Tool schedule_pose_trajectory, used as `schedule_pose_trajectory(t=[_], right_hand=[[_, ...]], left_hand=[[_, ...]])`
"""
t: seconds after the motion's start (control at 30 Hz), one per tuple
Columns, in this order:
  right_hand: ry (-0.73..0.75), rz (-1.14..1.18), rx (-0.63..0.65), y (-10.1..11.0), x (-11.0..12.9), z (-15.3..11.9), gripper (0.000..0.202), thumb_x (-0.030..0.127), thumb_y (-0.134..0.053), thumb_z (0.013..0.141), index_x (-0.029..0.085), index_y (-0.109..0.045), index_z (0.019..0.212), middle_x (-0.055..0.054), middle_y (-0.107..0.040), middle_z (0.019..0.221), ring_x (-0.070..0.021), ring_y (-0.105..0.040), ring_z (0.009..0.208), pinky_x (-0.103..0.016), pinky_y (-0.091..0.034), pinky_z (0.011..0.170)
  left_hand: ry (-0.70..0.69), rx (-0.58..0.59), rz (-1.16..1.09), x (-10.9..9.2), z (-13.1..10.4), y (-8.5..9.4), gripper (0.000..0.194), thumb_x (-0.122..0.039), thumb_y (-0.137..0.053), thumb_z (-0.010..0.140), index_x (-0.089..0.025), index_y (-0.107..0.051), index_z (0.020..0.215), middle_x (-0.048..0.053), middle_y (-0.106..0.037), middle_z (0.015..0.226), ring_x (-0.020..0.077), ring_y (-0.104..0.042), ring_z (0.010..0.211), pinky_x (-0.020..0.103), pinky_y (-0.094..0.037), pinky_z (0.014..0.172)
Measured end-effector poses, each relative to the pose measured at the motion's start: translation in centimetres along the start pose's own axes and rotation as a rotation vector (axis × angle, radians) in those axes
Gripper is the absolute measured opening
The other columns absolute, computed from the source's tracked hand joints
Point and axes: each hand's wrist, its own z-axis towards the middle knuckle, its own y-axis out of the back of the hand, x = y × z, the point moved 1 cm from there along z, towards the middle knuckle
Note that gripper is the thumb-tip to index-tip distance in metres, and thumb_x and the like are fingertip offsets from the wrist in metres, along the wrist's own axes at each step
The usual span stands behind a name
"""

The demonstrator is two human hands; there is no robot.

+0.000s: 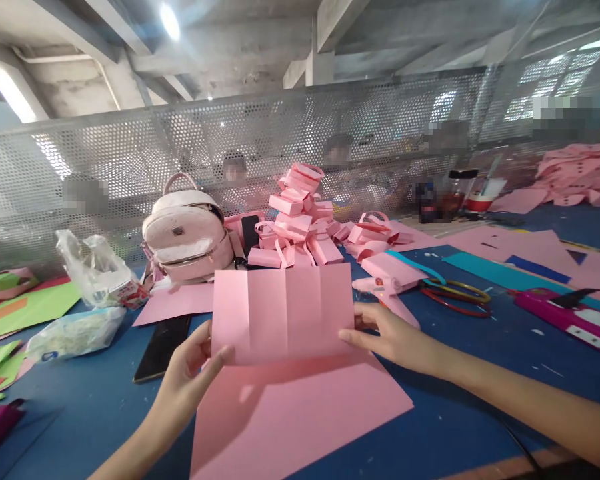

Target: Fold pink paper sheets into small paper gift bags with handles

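A pink sheet (285, 317) with several upright crease lines is held up between my two hands. My left hand (195, 367) pinches its lower left corner, thumb in front. At the right edge, my right hand (387, 337) grips the sheet with the thumb on the front face. Below it, a larger flat pink sheet (300, 420) lies on the blue table (445, 427). Behind the held sheet rises a pile of folded pink paper pieces (300, 227). A pink glue gun (390, 297) rests just beyond my right hand.
A pale backpack (187, 233), plastic bags (77, 333) and a dark phone (163, 350) are on the left. Rightward lie coloured rings (457, 297), a magenta device (565, 317) and blue strips (500, 270). A perforated metal screen (280, 120) stands behind; people are beyond it.
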Motion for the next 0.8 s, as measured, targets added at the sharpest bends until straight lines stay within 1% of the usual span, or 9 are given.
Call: schedule_pose_trajectory(t=[0.1,0.2,0.37,0.47,0.53,0.6,0.67,0.73,0.8], right_hand=[[0.055,0.18,0.005,-0.3,0.1,0.3,0.042,0.059,-0.059,0.087,0.021,-0.064,0.103,-0.008,-0.071,0.101,-0.0251,-0.066,0.094,-0.038,-0.051,0.088],[0.045,0.209,-0.016,-0.3,0.0,0.6,0.045,0.057,-0.058,0.088,0.019,-0.062,0.111,-0.006,-0.07,0.097,-0.0226,-0.066,0.088,-0.035,-0.051,0.082],[0.034,0.13,-0.034,-0.2,-0.8,0.6,0.04,0.058,-0.057,0.089,0.019,-0.056,0.097,0.002,-0.056,0.07,-0.0147,-0.052,0.062,-0.025,-0.037,0.055],[-0.028,0.053,-0.064,-0.3,-1.5,0.2,0.042,0.06,-0.057,0.087,0.022,-0.041,0.077,0.009,-0.035,0.057,-0.0103,-0.032,0.051,-0.024,-0.023,0.049],[-0.075,0.011,-0.043,-0.5,-2.0,0.0,0.043,0.061,-0.057,0.086,0.023,-0.038,0.077,0.011,-0.028,0.055,-0.0097,-0.025,0.05,-0.024,-0.018,0.048],[-0.109,-0.009,0.007,-0.7,-2.4,-0.2,0.039,0.058,-0.057,0.086,0.021,-0.045,0.089,0.011,-0.029,0.054,-0.0105,-0.025,0.05,-0.024,-0.018,0.049],[-0.14,-0.02,0.037,-0.9,-2.6,-0.2,0.044,0.054,-0.057,0.086,0.018,-0.047,0.109,0.011,-0.033,0.054,-0.0118,-0.028,0.051,-0.024,-0.02,0.05],[-0.166,-0.029,0.057,-1.1,-2.6,-0.2,0.048,0.048,-0.057,0.087,0.016,-0.046,0.12,0.011,-0.036,0.055,-0.0125,-0.031,0.053,-0.024,-0.024,0.052],[-0.186,-0.054,0.1,-1.3,-2.3,-0.2,0.042,0.042,-0.054,0.088,0.015,-0.047,0.12,0.01,-0.035,0.055,-0.0123,-0.032,0.053,-0.024,-0.026,0.053]], left_hand=[[-0.006,-0.003,-0.072,0.0,0.0,-0.9,0.045,-0.046,-0.057,0.096,-0.023,-0.054,0.134,0.007,-0.069,0.124,0.0255,-0.063,0.112,0.03,-0.052,0.091],[-0.062,0.012,-0.02,-0.3,0.4,-1.0,0.044,-0.045,-0.053,0.098,-0.023,-0.051,0.137,0.007,-0.063,0.133,0.0264,-0.057,0.123,0.03,-0.05,0.095],[-0.079,0.058,0.095,0.1,0.5,-0.5,0.046,-0.043,-0.05,0.1,-0.022,-0.045,0.141,0.01,-0.058,0.138,0.0271,-0.053,0.127,0.031,-0.048,0.098],[-0.023,0.076,0.06,0.6,0.4,-0.8,0.045,-0.044,-0.052,0.099,-0.023,-0.046,0.139,0.009,-0.058,0.137,0.026,-0.053,0.126,0.032,-0.047,0.101],[0.014,0.081,0.032,1.0,0.3,-1.1,0.044,-0.045,-0.053,0.098,-0.024,-0.047,0.137,0.008,-0.059,0.134,0.0249,-0.056,0.121,0.031,-0.048,0.099],[0.054,0.072,0.035,1.6,0.1,-1.4,0.045,-0.047,-0.055,0.097,-0.023,-0.049,0.135,0.007,-0.064,0.122,0.023,-0.062,0.106,0.028,-0.052,0.087],[0.095,0.067,0.096,2.2,-0.2,-1.5,0.05,-0.05,-0.056,0.095,-0.022,-0.049,0.136,0.004,-0.068,0.097,0.0191,-0.064,0.083,0.024,-0.051,0.069],[0.123,0.077,0.178,2.7,-0.7,-1.6,0.056,-0.052,-0.055,0.095,-0.02,-0.046,0.139,-0.001,-0.063,0.078,0.0158,-0.058,0.067,0.022,-0.046,0.06],[0.151,0.071,0.254,3.1,-1.3,-1.6,0.058,-0.054,-0.053,0.095,-0.02,-0.044,0.141,-0.004,-0.056,0.069,0.0142,-0.051,0.061,0.022,-0.041,0.058]])
